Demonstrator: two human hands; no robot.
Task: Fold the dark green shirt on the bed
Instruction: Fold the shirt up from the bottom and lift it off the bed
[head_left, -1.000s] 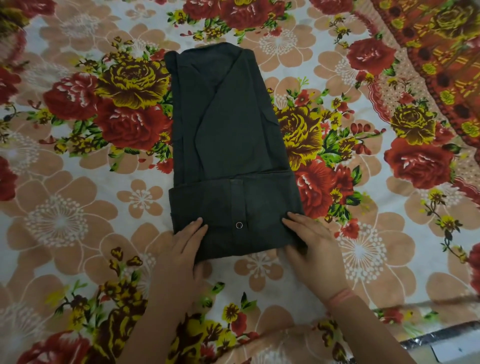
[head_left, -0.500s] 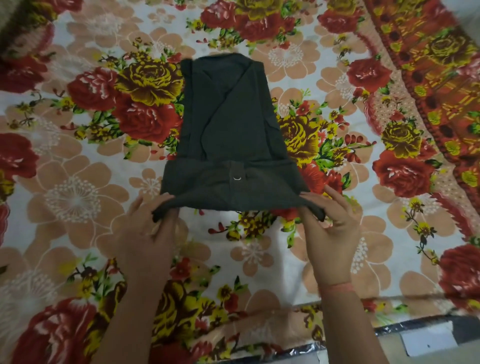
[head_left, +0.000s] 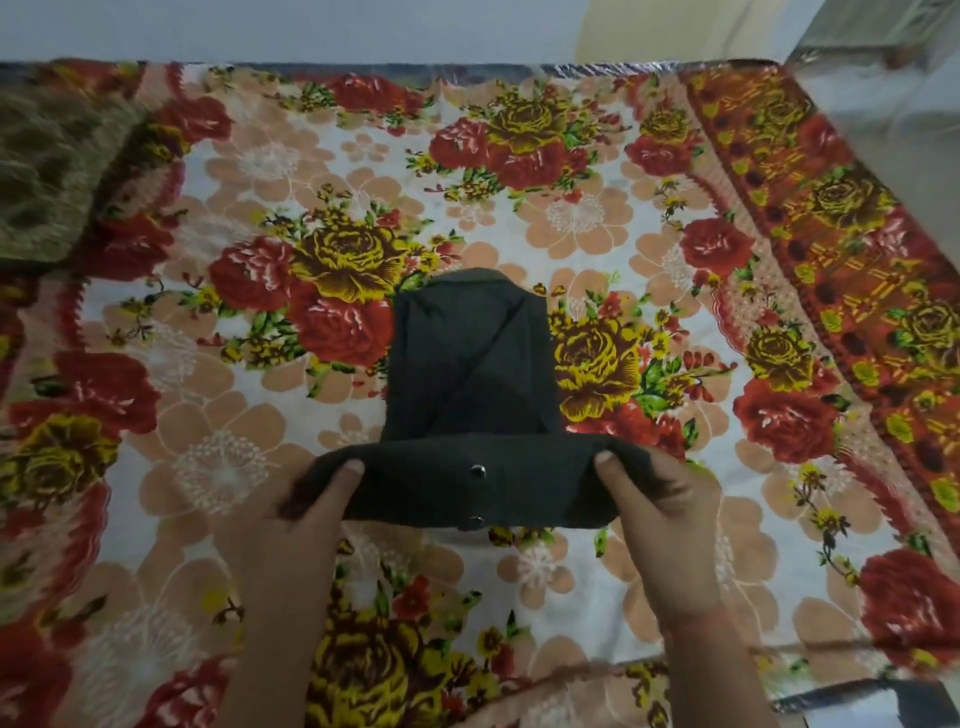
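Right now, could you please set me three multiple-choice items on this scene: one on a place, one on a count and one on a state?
1. Where on the bed does the olive-brown cloth lie?
A) at its far left corner
B) at its far right corner
C) at its near edge

2. How many metal snaps show on the near fold of the dark green shirt?
A) one
B) two
C) four

3. How is that near fold now?
A) flat and untouched
B) raised, gripped by the left hand and the right hand
C) gripped by one hand alone

Answers:
1 A: it lies at the upper left of the view, far from the hands.
2 B: one snap sits above the other near the fold's middle.
3 B: each hand wraps one end, thumb on top.
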